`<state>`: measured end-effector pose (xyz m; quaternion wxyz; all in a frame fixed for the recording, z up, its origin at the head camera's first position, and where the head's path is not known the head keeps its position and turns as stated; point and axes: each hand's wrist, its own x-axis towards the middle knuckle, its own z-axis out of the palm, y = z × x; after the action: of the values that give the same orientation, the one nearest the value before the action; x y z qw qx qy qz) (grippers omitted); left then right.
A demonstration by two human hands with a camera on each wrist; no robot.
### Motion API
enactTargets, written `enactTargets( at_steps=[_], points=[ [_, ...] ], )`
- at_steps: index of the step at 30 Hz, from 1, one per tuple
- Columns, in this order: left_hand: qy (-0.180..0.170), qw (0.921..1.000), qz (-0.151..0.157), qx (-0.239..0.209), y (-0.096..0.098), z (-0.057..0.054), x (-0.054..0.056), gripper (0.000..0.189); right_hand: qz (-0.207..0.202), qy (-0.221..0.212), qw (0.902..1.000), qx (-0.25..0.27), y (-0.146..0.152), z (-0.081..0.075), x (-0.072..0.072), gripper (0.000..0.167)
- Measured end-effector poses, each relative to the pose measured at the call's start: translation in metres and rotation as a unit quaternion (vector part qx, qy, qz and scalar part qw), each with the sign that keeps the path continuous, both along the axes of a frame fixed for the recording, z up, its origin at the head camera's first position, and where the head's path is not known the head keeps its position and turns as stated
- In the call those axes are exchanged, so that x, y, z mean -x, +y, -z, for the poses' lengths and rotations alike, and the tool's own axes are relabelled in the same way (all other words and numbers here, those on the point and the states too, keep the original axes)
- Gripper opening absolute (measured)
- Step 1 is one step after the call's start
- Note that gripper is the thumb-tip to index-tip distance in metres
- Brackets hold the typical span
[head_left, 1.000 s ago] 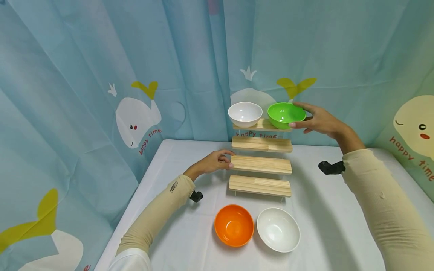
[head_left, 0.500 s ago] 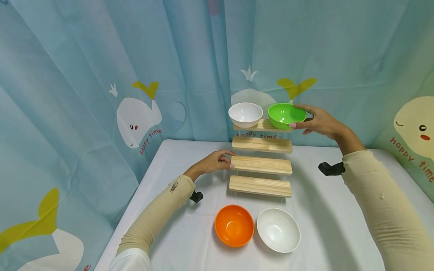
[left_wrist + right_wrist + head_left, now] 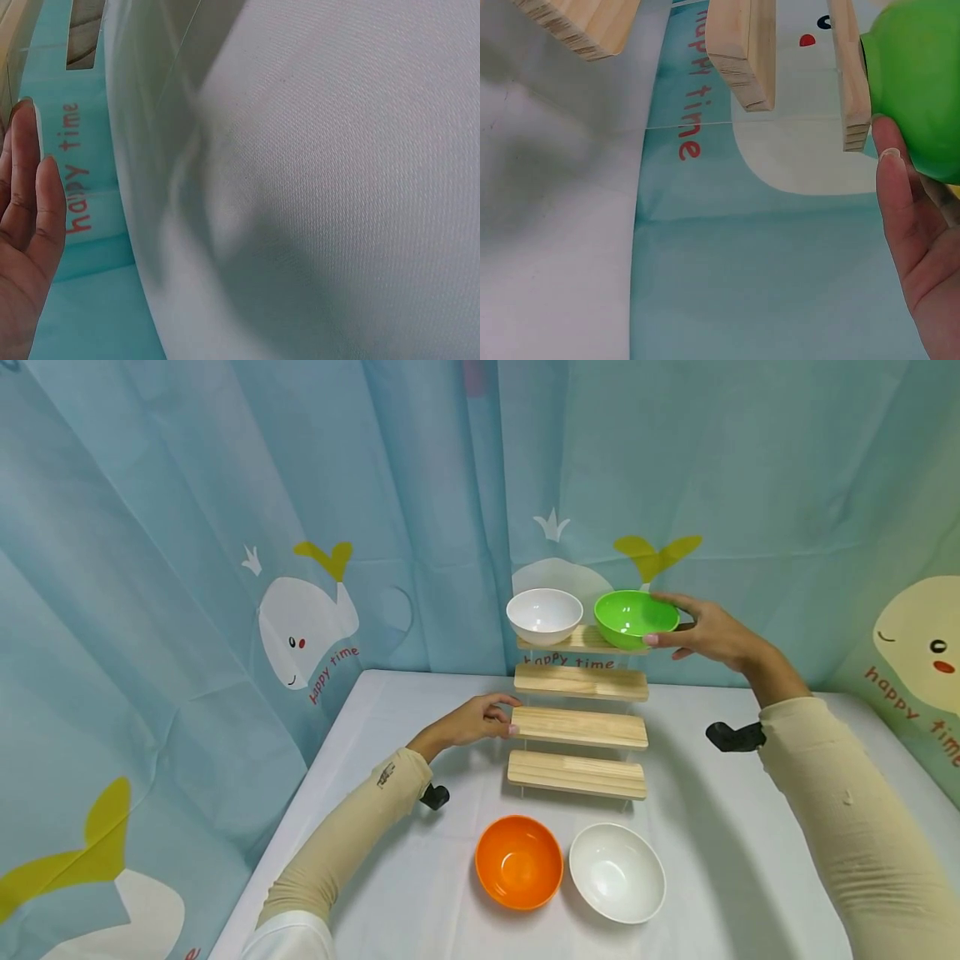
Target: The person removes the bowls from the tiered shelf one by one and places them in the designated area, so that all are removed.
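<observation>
Fingers of right hand (image 3: 708,631) curled round green bowl (image 3: 636,620); grip of left hand (image 3: 474,718) unclear. Judged light, stiff; best held by rim.

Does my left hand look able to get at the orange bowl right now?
Probably yes: the left hand is at the edge of the wooden rack, and nothing visible blocks its way to the orange bowl, which sits in front of the rack.

In red, "happy time" stands on the curtain (image 3: 435,493), repeated beside its printed whales (image 3: 300,631); both wrist views show it too. The left sleeve (image 3: 352,839) bears an illegible dark mark (image 3: 386,775).
</observation>
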<state>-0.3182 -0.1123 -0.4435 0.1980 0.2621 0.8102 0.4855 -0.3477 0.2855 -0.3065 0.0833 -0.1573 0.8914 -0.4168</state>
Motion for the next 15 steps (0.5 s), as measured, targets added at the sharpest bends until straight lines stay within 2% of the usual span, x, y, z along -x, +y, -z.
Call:
enactTargets(
  at_steps=[15],
  points=[
    [0.003,1.0000,-0.003,0.006,0.0004,-0.0016,-0.0012,0.054,0.017,0.028,0.9994,0.014,0.0039,0.0055,-0.0060,0.083]
  ],
)
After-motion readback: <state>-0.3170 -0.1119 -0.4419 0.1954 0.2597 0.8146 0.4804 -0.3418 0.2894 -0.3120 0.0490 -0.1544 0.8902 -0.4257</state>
